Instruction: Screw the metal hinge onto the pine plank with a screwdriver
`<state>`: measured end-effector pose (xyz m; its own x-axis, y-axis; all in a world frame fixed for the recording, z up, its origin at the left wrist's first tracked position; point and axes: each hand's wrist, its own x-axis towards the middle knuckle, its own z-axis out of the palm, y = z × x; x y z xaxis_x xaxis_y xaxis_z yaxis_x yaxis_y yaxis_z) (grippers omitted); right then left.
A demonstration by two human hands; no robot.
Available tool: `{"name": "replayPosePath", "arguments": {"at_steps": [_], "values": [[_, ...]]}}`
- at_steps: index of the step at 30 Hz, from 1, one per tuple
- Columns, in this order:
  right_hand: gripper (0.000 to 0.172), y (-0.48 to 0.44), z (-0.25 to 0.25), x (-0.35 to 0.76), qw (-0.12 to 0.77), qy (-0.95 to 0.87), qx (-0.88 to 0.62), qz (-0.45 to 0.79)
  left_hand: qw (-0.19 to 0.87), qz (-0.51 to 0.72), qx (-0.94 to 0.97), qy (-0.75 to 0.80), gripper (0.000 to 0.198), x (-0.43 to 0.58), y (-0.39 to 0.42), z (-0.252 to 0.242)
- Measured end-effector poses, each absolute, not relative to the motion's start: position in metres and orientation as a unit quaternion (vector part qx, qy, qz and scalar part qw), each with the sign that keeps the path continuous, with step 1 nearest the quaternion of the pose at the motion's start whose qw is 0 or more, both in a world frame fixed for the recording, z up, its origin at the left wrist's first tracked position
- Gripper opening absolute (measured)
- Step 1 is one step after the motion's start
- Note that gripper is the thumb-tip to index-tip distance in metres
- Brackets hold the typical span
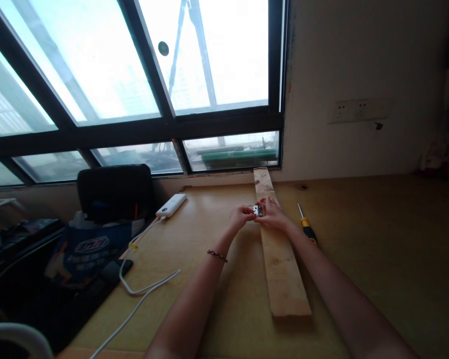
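Note:
A long wooden board lies on the table, running from near me to the wall under the window. Over its far half, both hands meet at a small silver metal hinge with screw holes. My left hand pinches the hinge's left side, fingers closed. From the right, my right hand holds the hinge with its fingers and thumb, resting at the board. Part of the hinge is hidden by the fingers. To the right of the board lies a screwdriver with a yellow and black handle, its tip pointing away.
The wooden table carries a white power bank with a white cable at its left side. Beyond the left edge are a black chair and a blue bag. A window and a wall socket stand behind.

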<state>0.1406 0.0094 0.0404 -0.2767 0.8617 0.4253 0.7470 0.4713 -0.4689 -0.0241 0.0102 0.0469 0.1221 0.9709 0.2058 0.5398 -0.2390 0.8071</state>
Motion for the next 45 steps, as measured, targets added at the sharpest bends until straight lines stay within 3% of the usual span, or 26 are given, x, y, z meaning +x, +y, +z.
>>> {"name": "replayPosePath", "arguments": {"at_steps": [5, 11, 19, 33, 45], "values": [[0.061, 0.011, 0.04, 0.14, 0.328, -0.796, -0.502, 0.086, 0.308, 0.385, 0.664, 0.562, 0.014, -0.02, 0.007, 0.048], [0.06, 0.012, 0.038, 0.14, 0.334, -0.795, -0.5, 0.085, 0.404, 0.415, 0.634, 0.512, 0.011, -0.02, 0.007, 0.047], [0.06, 0.012, 0.037, 0.141, 0.339, -0.79, -0.502, 0.091, 0.299, 0.383, 0.657, 0.577, 0.015, -0.02, 0.005, 0.05], [0.06, 0.009, 0.041, 0.141, 0.328, -0.797, -0.499, 0.088, 0.217, 0.372, 0.7, 0.57, 0.007, -0.014, 0.0, 0.054], [0.061, 0.012, 0.038, 0.141, 0.319, -0.797, -0.506, 0.085, 0.225, 0.411, 0.709, 0.527, 0.004, -0.013, -0.001, 0.053]]}}
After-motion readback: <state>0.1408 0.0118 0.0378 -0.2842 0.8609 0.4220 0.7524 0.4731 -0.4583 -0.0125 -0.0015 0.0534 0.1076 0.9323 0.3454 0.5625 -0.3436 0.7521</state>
